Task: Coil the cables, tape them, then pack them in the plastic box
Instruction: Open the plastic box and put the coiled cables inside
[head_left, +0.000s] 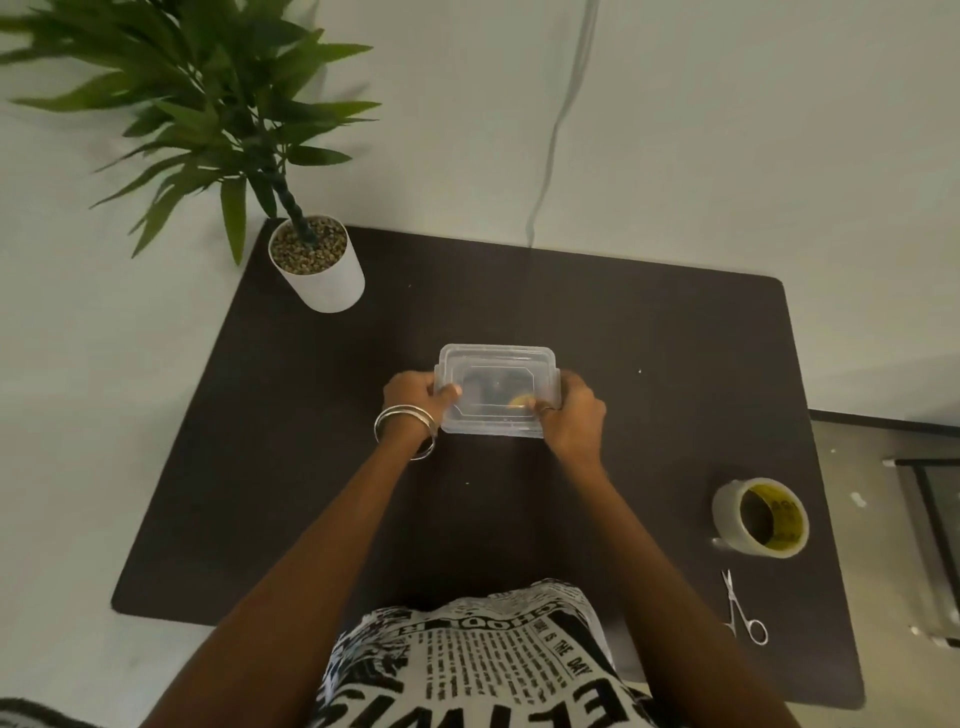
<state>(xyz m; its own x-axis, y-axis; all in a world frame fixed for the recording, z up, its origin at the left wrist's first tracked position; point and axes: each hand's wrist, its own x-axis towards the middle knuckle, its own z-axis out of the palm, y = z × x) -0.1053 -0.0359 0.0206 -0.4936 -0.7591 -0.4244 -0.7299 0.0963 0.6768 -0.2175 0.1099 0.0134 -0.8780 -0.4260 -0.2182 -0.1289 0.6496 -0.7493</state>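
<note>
- Both hands grasp the lidded box (497, 389) mid-table (311, 467): left hand (413, 397) at its left end, right hand (571, 415) at its right.
- Dark contents inside, unclear.
- Tape (761, 517) and scissors (745, 608) lie at right.

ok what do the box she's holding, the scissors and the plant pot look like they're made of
Plastic box: clear, slightly frosted plastic; dark contents show through the lid.
Scissors: thin, bright and silvery, probably polished steel.
Plant pot: smooth matte white, ceramic or plastic; the look doesn't settle which.
</note>
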